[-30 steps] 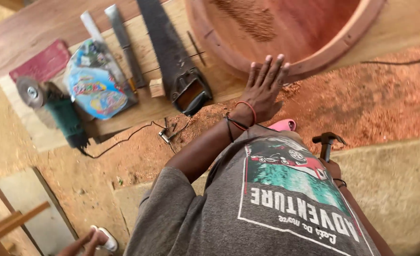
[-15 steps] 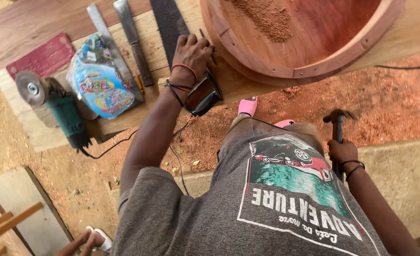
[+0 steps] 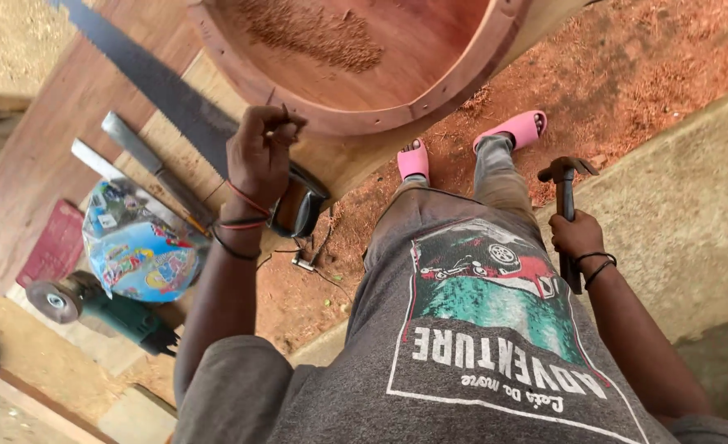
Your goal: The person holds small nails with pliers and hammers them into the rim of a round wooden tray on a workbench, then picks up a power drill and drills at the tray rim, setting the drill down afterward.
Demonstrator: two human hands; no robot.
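Inside round wooden tub (image 3: 463, 78): sawdust (image 3: 315, 37).

A crinkled foil packet (image 3: 138, 244), mostly blue with bright multicoloured printing, lies on the wooden bench (image 3: 68, 123). It sits between a flat red pad (image 3: 50, 243) and two metal blades (image 3: 146, 168).
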